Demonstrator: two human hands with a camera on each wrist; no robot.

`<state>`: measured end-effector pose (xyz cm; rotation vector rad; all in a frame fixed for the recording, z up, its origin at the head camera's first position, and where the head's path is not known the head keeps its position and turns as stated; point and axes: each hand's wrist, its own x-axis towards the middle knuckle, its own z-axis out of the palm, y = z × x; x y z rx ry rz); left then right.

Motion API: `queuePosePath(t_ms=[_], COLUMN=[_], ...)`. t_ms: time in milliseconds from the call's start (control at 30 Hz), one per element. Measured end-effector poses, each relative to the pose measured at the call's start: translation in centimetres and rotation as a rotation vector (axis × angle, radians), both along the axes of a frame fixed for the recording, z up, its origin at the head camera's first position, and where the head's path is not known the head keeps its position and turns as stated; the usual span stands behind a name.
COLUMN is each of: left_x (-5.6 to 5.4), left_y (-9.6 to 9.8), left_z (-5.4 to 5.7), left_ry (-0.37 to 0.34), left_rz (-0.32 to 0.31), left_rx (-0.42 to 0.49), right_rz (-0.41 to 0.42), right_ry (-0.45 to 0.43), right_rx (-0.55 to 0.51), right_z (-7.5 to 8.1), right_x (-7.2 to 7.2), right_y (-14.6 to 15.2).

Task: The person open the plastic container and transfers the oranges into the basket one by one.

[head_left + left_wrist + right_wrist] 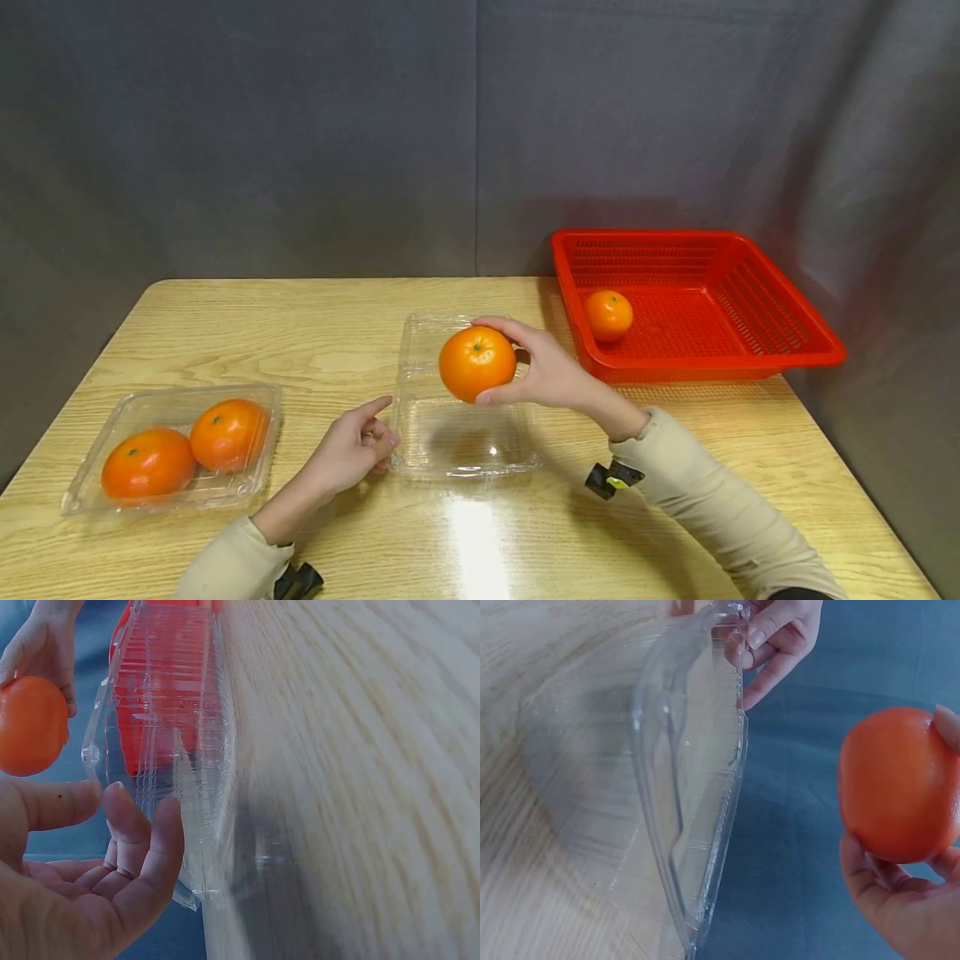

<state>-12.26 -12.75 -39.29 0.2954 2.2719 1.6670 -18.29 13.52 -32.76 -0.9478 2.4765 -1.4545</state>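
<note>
My right hand (551, 371) grips an orange (468, 371) between thumb and fingers, holding it above a clear plastic container (442, 450) on the table. In the right wrist view the orange (892, 787) is apart from the container's rim (739, 750). At the container's near left edge, my left hand (352, 446) pinches the rim between thumb and a finger, with another finger extended. The left wrist view shows the rim (90, 754) running between its thumb and curled fingers.
On the left lies another clear container (161, 404) with two oranges (228, 435) in it. A red plastic basket (750, 360) stands at the back right and contains one orange (609, 316). Grey curtains (337, 142) hang behind the wooden table (315, 333).
</note>
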Motion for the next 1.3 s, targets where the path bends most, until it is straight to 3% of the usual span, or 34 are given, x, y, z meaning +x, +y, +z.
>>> queuePosePath(t_ms=[567,1167,1300], left_x=[0.0,0.1,0.0], left_y=[0.0,0.1,0.1], left_z=[0.1,0.0,-0.1], left_ry=[0.008,0.011,0.011], left_rz=[0.009,0.012,0.016], left_rx=[-0.031,-0.021,-0.024], right_rz=[-0.049,-0.101,-0.12], right_ry=[0.02,0.126,0.113], right_rx=[-0.038,-0.021,-0.028], right_z=[0.9,2.3,2.5], right_x=[-0.1,-0.5,-0.5], right_y=[1.1,2.5,2.9])
